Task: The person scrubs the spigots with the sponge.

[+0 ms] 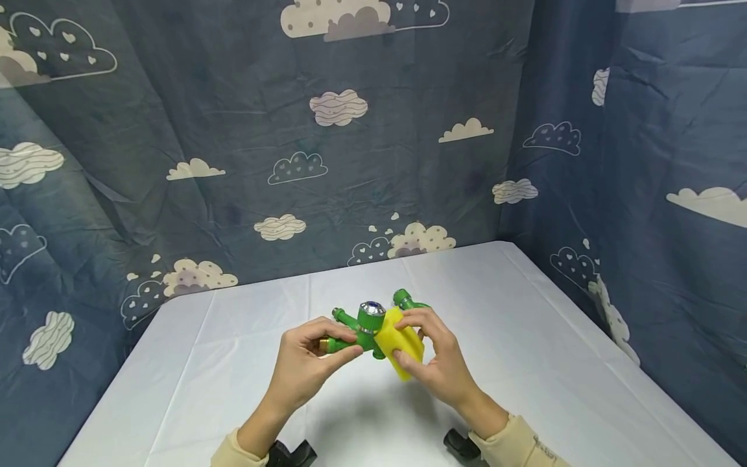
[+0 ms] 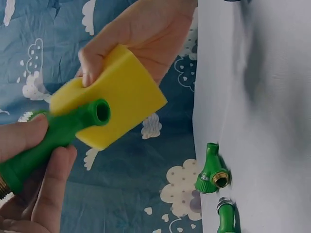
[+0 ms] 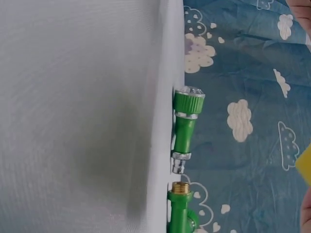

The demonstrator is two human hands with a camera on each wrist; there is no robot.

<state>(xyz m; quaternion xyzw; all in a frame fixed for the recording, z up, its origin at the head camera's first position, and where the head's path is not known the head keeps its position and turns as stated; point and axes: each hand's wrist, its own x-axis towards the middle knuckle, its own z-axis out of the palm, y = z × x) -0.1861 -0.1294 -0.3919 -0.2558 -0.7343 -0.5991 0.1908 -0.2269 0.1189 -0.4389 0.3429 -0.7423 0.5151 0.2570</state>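
Observation:
My left hand (image 1: 315, 357) grips a green hose fitting (image 2: 60, 131) with a brass threaded end, held above the table. Its round open end faces the sponge in the left wrist view. A ribbed green knob with a chrome top (image 1: 371, 316) shows by the left fingertips. Between thumb and fingers, my right hand (image 1: 438, 357) pinches a yellow sponge (image 1: 403, 340), tilted close against the fitting. Part of the sponge's face is hidden behind the fitting in the left wrist view.
On the white table (image 1: 233, 376) lie a second green fitting (image 2: 212, 170) with a brass thread and a green hose nozzle (image 3: 184, 126) with chrome parts. Cloud-patterned dark blue cloth (image 1: 233, 117) hangs behind and beside the table. Black straps or mounts (image 1: 461, 446) sit at both wrists.

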